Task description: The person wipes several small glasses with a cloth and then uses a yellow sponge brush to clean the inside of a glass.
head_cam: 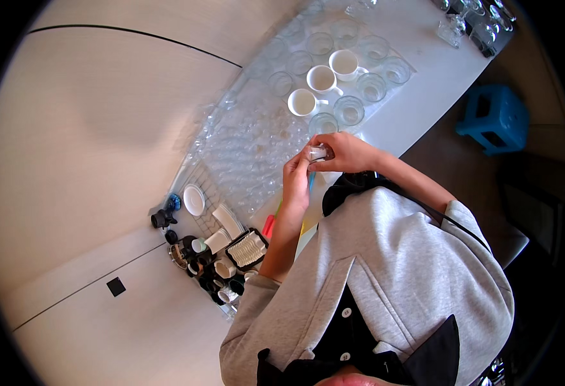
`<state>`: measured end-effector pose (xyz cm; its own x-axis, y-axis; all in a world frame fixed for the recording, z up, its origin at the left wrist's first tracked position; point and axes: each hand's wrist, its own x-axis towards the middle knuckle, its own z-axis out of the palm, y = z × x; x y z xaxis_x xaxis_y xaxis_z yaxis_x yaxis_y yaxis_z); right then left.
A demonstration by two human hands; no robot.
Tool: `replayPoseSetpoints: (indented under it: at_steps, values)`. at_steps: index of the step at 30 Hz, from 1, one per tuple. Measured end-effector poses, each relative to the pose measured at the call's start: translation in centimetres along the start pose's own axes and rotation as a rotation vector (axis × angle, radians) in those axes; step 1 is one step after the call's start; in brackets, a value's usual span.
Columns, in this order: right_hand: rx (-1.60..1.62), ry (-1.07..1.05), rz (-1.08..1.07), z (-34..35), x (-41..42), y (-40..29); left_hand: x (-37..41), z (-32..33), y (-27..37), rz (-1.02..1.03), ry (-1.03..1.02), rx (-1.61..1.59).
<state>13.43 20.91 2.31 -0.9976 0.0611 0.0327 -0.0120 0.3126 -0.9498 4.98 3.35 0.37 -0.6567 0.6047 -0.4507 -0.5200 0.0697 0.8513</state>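
Observation:
My left hand [298, 170] and my right hand [344, 152] meet in front of my chest. Between their fingers is a small clear piece, perhaps a little glass [317, 153], with something white in or behind it; the fingers partly cover it. Just beyond the hands stand clear glass tumblers [349, 110]. Three white cups with handles, the nearest one [302, 102] among them, stand in a slanting row between the tumblers. To the left of the hands, many small clear glass pieces [248, 140] crowd the table.
A white saucer [194, 199] lies on a wire rack at the left, near white dishes [228, 221], a black basket [247, 248] and several cups. Stemmed glasses [456, 24] are at the table's far right. A blue plastic stool [497, 118] stands on the floor to the right.

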Motion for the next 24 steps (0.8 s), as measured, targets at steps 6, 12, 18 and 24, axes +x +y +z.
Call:
replayPoseSetpoints:
  at_steps: [6, 12, 18, 24]
  values:
    - [0.446, -0.29, 0.15, -1.1, -0.5, 2.1, 0.3, 0.0, -0.4, 0.137, 0.016, 0.278]
    - [-0.161, -0.051, -0.17, 1.6, -0.8, 3.4, 0.7, -2.7, -4.0, -0.046, 0.189, 0.167]
    - [-0.535, -0.073, -0.43, 0.8, 1.8, 2.6, 1.0, -6.0, -3.9, -0.238, 0.012, -0.474]
    - [-0.236, -0.151, -0.084, 0.2, 7.2, 3.3, -0.4, -9.7, -2.6, 0.047, 0.336, -0.64]
